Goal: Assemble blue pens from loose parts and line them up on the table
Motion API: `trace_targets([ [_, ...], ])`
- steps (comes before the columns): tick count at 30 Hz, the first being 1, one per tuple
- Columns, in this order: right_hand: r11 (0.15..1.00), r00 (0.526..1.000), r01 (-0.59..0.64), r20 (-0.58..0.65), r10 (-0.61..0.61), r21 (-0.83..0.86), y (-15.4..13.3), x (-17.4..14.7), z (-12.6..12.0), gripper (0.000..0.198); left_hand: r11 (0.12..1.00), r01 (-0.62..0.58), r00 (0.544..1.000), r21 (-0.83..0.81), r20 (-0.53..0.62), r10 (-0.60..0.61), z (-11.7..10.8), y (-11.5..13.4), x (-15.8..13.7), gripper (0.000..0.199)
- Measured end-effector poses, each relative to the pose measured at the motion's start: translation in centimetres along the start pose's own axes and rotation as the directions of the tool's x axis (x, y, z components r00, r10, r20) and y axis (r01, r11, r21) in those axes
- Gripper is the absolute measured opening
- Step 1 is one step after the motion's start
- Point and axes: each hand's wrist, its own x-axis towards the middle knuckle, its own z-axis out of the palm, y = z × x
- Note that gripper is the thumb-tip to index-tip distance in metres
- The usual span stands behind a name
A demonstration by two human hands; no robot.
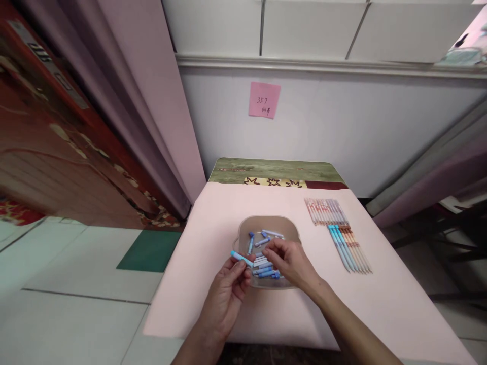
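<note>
A bright blue tube [241, 258] is up in the air over the near left side of a bin [270, 222]. It lies on a slant, with its left end higher than its right end. The left hand [229, 284] has it, and its grip is clamped on the tube between thumb and fingers. The right hand [287, 259] is over the right side of the bin. Its thumb and finger tips are close to each other, but I cannot tell if they pinch some small thing.

In the bin are lots of small blue and white parts [262, 261]. Many are in a bunch near the front, and a few lie loose at the back.

The bin sits on the surface [182, 243], on a pale pink cloth [213, 210]. To the right of the bin, pens lie side by side in two rows. The back row [327, 212] has red and white pens and pale purple ones. In the front row, blue pens [341, 248] lie on the left and brown and cream pens [357, 248] on the right.

The far end of the surface shows green, with a strip of yellow stars [274, 182]. Behind it is a white wall [323, 116] with a pink note [264, 100] that says 357. On the left hangs a purple curtain [152, 76], and a green mat [150, 251] is on the tile floor [76, 319].
</note>
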Motion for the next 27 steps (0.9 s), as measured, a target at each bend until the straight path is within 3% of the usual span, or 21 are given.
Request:
trace_targets([
  [3,0.948,0.997,0.025,-0.077,0.0,0.316,-1.4,-1.9,0.6,0.029,1.0,-0.014,0.999,0.0,0.038,0.014,0.3,-0.2,0.2,0.016],
  [7,0.895,0.984,0.047,-0.173,0.034,0.443,-2.4,-3.1,1.9,0.02,0.999,0.035,0.996,0.015,0.083,-0.036,0.8,-1.0,0.0,0.021],
  [12,0.909,0.952,0.084,-0.301,0.048,0.408,-2.3,-3.9,1.3,0.013,0.998,-0.01,0.996,0.069,0.091,0.003,1.0,-1.7,-0.5,0.03],
  [16,0.964,0.84,0.2,-0.537,-0.076,0.177,-1.8,-4.3,-0.5,0.01,0.995,-0.051,0.997,0.088,0.055,0.047,1.4,-1.4,-0.7,0.037],
  [18,0.97,0.818,0.238,-0.546,-0.178,0.042,-1.5,-4.3,-1.2,0.01,0.995,-0.053,0.998,0.088,0.033,0.051,1.6,-1.3,-0.6,0.035],
  [20,0.974,0.831,0.229,-0.52,-0.197,-0.004,-1.3,-4.1,-1.5,0.01,0.995,-0.038,0.999,0.095,0.026,0.036,1.8,-1.4,-0.6,0.032],
  [24,0.984,0.82,0.153,-0.566,-0.077,0.088,-0.9,-3.8,-1.5,0.008,0.992,-0.021,1.0,0.127,0.011,0.02,2.1,-1.8,-0.6,0.029],
  [27,0.958,0.852,0.075,-0.516,0.083,0.277,-0.6,-3.9,-1.2,0.012,0.987,-0.022,1.0,0.158,-0.005,0.023,2.3,-2.1,-0.6,0.03],
])
